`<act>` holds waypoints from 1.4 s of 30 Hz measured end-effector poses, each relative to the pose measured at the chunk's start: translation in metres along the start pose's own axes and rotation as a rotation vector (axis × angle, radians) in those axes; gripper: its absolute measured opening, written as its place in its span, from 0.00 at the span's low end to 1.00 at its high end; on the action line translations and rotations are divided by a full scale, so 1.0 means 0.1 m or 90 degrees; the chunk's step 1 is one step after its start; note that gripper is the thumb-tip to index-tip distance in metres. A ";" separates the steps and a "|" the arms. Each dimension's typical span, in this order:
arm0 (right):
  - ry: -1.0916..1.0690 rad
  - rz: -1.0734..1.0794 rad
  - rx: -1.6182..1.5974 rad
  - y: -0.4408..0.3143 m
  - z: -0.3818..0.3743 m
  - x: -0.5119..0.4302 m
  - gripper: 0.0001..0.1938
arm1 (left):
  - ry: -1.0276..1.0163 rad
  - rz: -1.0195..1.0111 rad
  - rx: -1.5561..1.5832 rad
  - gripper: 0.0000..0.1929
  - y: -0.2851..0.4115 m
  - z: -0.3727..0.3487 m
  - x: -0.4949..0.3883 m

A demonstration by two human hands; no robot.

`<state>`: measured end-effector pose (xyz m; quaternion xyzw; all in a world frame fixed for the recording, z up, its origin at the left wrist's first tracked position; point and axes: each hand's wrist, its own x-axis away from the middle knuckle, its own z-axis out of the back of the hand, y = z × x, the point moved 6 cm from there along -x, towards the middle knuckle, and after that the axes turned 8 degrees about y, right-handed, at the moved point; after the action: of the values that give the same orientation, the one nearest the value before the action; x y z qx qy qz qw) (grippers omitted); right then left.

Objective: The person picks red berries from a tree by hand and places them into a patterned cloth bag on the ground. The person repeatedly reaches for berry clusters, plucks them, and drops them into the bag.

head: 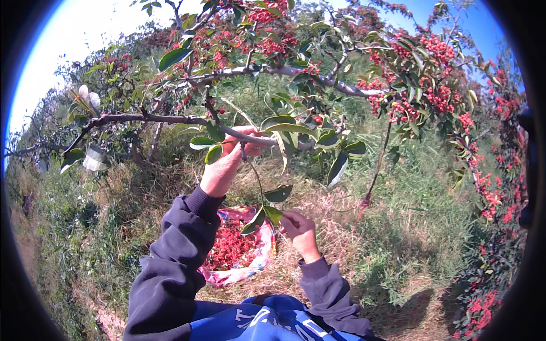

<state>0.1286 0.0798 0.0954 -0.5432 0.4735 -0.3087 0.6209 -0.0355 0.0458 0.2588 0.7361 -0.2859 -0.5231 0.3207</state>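
Note:
My left hand (pixel 224 168) reaches up to a bare-barked branch (pixel 183 119), its fingers wrapped behind and over the wood. Green leaves partly cover these fingers. From that branch hangs a thin leafy twig (pixel 258 177), leaves at its lower end. My right hand (pixel 302 235) is lower, beside the twig's lowest leaves (pixel 273 214), fingertips bent together; whether they pinch anything is not visible. Beneath both hands a container lined with patterned pink cloth (pixel 226 277) stands on the ground, holding a heap of red berry clusters (pixel 230 247) that look like Sichuan pepper.
A thicker branch (pixel 273 70) arches overhead, and red berry clusters (pixel 439 98) hang at the upper right. A dark cord (pixel 381 160) drops from there, with a reddish string below. Berry-laden bushes (pixel 507 200) line the right edge. Dry grass (pixel 332 217) covers the ground.

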 end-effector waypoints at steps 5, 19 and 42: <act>0.034 -0.082 0.005 0.12 0.19 0.15 0.08 | -0.129 -0.103 -0.017 0.16 0.06 -0.36 -0.51; 0.081 -0.203 -0.006 0.82 0.37 0.88 0.11 | -0.282 0.023 -0.374 0.13 0.45 -0.68 -0.88; 0.081 -0.273 -0.033 1.07 0.62 1.24 0.10 | -0.590 -0.573 -0.648 0.05 0.50 -1.51 -0.94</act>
<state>0.2160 0.0159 -0.0416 -0.6269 0.3930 -0.4548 0.4957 0.0766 0.1117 0.3894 0.2539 0.2054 -0.9182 0.2244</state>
